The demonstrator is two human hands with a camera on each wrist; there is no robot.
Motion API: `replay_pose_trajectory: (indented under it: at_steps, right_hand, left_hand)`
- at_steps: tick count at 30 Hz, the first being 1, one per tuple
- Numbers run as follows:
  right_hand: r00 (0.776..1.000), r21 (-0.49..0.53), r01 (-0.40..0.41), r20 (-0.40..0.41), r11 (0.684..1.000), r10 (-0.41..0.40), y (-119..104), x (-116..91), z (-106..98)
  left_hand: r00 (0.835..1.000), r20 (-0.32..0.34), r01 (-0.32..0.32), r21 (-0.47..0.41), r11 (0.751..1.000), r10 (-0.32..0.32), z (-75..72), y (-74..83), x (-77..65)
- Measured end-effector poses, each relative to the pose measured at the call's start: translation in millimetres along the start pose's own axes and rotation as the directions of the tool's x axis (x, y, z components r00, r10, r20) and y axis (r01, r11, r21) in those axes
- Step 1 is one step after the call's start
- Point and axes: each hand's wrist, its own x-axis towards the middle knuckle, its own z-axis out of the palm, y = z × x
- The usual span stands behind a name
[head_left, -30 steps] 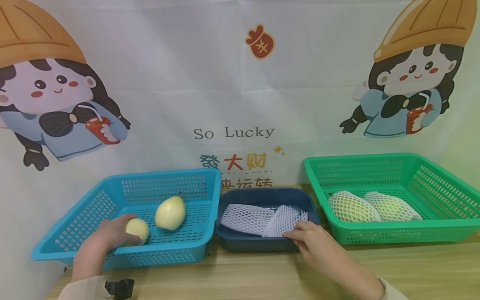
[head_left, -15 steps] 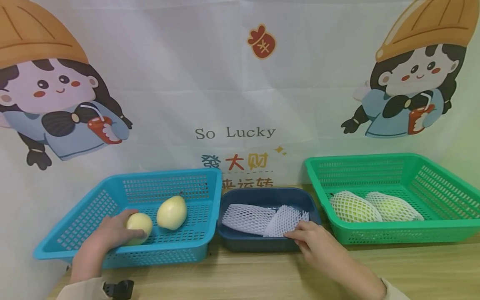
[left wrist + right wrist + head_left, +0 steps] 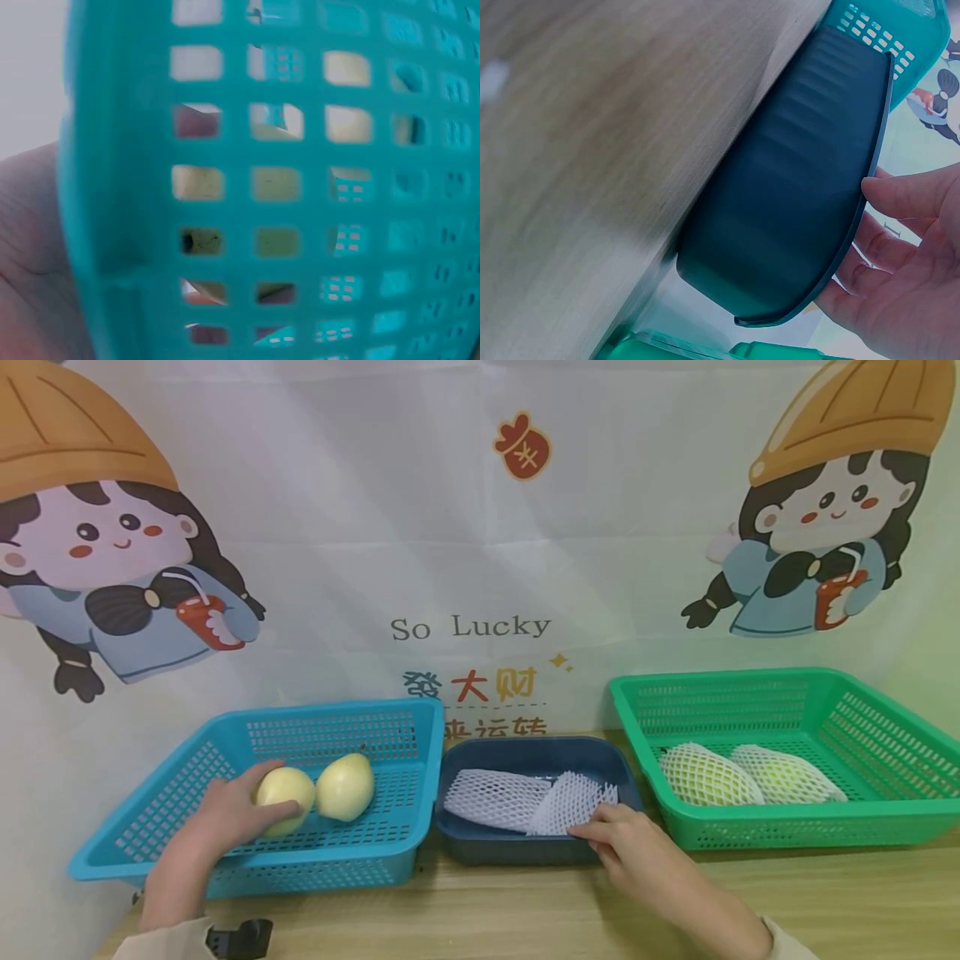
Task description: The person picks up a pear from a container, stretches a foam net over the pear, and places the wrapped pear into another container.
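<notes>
Pear in your left hand: smooth skin, soft waxy sheen.
Blue basket around that hand: perforated plastic, smooth, slightly glossy.
Foam nets beside your right hand: plastic-looking foam mesh, matt, rough-textured.
Navy tray at your right fingertips: smooth plastic, satin finish.
Green basket right of that hand: perforated plastic, glossy rim.
Table below your hands: wood-grained, low sheen.
Backdrop beyond your hands: cloth-like, matt, creased.

The head camera looks forward and down over the navy bin; left of it, the left wrist's closely faces the blue basket; the right wrist's, tilted, shares the bin's front.
</notes>
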Motion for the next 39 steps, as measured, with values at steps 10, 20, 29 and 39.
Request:
replay_pose_trajectory:
  at_steps: [10,20,29,39]
  right_hand:
    - [1.0,0.009,-0.007,0.012,1.0,0.006,0,0,0]
    - [1.0,-0.001,0.008,0.0,1.0,-0.008,0,0,-1]
    - [1.0,0.002,-0.006,0.022,1.0,0.006,1,0,0]
    - [1.0,-0.005,0.013,-0.006,1.0,-0.013,1,-1,0]
  left_hand:
    - [0.993,-0.081,-0.089,0.024,0.996,0.09,-8.2,26.2,-15.0]
    - [0.983,-0.1,-0.152,0.035,0.988,0.155,-11.3,57.9,-30.8]
    - [0.986,-0.057,-0.155,0.013,0.988,0.155,-8.1,84.1,-46.3]
    - [0.986,-0.039,-0.163,-0.001,0.987,0.162,0.7,105.7,-56.5]
